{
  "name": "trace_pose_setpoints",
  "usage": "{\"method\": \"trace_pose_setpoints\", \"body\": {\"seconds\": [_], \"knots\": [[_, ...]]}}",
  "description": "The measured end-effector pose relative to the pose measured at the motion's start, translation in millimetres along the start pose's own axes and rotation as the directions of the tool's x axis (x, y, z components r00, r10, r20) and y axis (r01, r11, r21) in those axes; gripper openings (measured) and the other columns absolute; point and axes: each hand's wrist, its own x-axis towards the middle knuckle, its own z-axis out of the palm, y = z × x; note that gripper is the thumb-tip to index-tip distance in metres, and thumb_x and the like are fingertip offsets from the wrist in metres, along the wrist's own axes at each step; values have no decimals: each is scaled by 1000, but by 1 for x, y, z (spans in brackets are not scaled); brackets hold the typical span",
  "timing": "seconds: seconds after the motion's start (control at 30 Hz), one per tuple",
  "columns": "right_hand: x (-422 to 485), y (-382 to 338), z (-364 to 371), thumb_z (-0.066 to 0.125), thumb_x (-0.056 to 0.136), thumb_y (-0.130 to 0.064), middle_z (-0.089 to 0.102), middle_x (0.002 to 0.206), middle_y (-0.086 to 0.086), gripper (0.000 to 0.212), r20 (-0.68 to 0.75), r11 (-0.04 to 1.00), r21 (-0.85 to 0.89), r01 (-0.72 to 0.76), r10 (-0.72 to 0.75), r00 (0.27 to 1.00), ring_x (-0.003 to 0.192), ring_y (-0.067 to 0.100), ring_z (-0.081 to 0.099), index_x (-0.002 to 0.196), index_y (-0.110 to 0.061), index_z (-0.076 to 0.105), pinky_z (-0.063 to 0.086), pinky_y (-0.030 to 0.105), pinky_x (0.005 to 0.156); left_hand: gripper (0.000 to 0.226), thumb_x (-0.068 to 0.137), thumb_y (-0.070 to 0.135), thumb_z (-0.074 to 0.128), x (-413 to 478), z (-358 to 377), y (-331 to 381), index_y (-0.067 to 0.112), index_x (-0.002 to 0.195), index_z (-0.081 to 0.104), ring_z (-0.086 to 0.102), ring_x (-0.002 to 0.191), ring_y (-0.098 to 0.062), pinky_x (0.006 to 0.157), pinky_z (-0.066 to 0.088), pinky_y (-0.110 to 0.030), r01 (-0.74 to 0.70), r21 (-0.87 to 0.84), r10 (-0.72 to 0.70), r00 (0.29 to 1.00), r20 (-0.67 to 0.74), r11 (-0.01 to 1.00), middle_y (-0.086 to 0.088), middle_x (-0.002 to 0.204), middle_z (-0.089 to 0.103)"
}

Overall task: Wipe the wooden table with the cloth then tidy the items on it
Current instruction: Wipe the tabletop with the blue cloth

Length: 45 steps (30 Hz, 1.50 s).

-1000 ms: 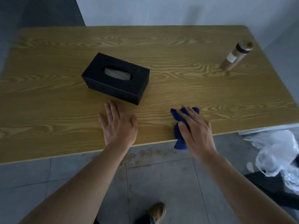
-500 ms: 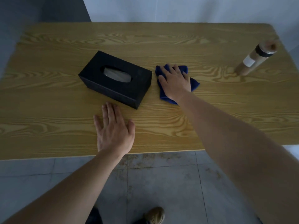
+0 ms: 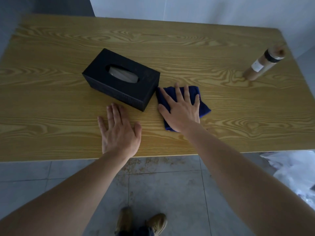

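A dark blue cloth (image 3: 202, 108) lies flat on the wooden table (image 3: 170, 48), just right of a black tissue box (image 3: 119, 79). My right hand (image 3: 181, 109) presses flat on the cloth, fingers spread, and covers most of it. My left hand (image 3: 119, 132) rests palm down on the bare wood near the front edge, just in front of the tissue box, holding nothing. A tan bottle (image 3: 263, 64) with a dark band and a white label stands at the table's far right.
The table's front edge runs just behind my left wrist. Below it is grey tiled floor with a stained patch. Crumpled white plastic (image 3: 294, 169) lies on the floor at the right. My shoes (image 3: 141, 222) show at the bottom. A white wall stands behind the table.
My right hand went out with the cloth from the front edge to beside the tissue box, then came back a little toward me. My left hand stayed flat in place.
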Motion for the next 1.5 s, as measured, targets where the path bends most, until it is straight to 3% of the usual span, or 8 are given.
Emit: {"method": "trace_pose_setpoints", "body": {"seconds": [0.47,0.67,0.8,1.0,1.13,1.33,1.43,1.5], "knots": [[-102,-10,19,15,106,-66,-6,175,-11,60,50,982,-33,185,-183,982,161,15,-12,162,-53,2,-4,45,130,80,105,53,10,-2,-2,-5,1,165,2,-4,162,-34,128,2,-62,-38,-35,39,999,12,999,-20,175,-3],[-139,-2,28,19,109,-56,10,173,-15,57,26,965,69,253,-255,967,159,4,-5,164,-40,23,5,37,129,81,104,54,11,-2,-2,-7,1,165,0,-6,162,-34,128,0,-62,-48,-69,50,998,24,996,-20,175,-5],[-167,8,33,26,110,-51,22,171,-16,54,21,935,240,262,-274,961,160,2,4,160,-37,37,14,40,127,87,102,62,14,-6,-6,-11,4,166,3,-8,162,-30,129,-4,-57,-60,-162,67,997,40,985,-18,175,-4],[-194,53,13,35,111,-44,37,166,-10,47,112,890,272,365,-406,907,159,4,16,150,-29,57,25,43,125,87,101,61,20,-37,-10,20,2,165,9,8,161,-33,131,4,-51,-133,-280,132,991,-23,951,-19,173,12],[-186,97,-16,42,111,-38,46,162,-5,44,-18,890,328,317,-330,944,155,7,29,149,-24,58,30,44,125,98,99,70,15,-37,-8,57,-1,164,-3,-9,162,-34,130,-6,-52,-28,-304,51,996,68,952,-22,174,-5],[-101,139,-60,43,110,-32,46,162,1,41,-200,903,386,189,-118,973,155,7,27,148,-27,58,19,19,123,106,97,77,13,-31,6,83,-4,162,-5,-10,161,-37,129,-3,-59,99,-170,-97,995,24,981,-26,173,-6],[-39,151,-64,37,110,-36,40,166,1,45,-176,936,331,118,-62,982,158,15,24,152,-28,53,23,41,126,110,95,80,11,-28,11,87,-5,162,-5,-8,161,-38,129,-1,-59,119,-99,-118,993,11,988,-27,173,-6],[3,154,-64,31,111,-41,32,170,-1,49,-128,964,251,87,-56,990,160,17,17,157,-31,46,23,46,125,113,93,83,9,-27,13,89,-5,163,-4,-7,162,-37,129,0,-59,128,-66,-128,992,2,990,-26,173,-6]]}}
